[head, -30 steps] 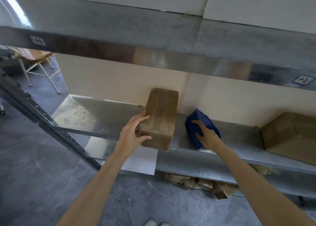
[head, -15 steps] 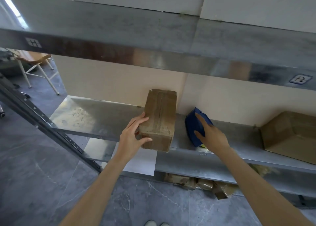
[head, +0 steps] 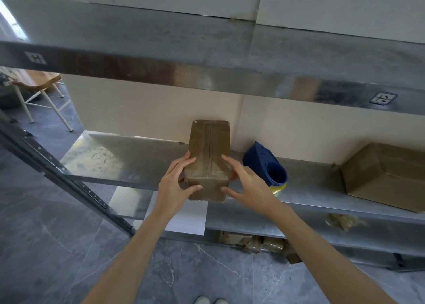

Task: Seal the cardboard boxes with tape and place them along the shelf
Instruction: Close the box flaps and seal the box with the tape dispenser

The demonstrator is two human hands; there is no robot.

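Observation:
A small taped cardboard box [head: 210, 147] lies lengthwise on the middle metal shelf [head: 128, 158], its near end over the shelf's front edge. My left hand [head: 176, 184] grips its left near corner, thumb on the front face. My right hand [head: 249, 184] holds its right near corner, fingers spread. A blue tape dispenser [head: 264, 163] with a yellow roll lies on the shelf just right of the box, free of both hands. A larger cardboard box [head: 386, 177] sits at the far right of the same shelf.
A metal shelf [head: 207, 57] runs overhead, close above. The rack's dark upright [head: 69, 184] slants at the left. A white sheet [head: 186, 218] and cardboard scraps [head: 253, 244] lie lower down. A chair [head: 39, 85] stands at the far left on the grey floor.
My right hand let go of the blue tape dispenser and moved left onto the small box. The box now lies straighter, held from both sides.

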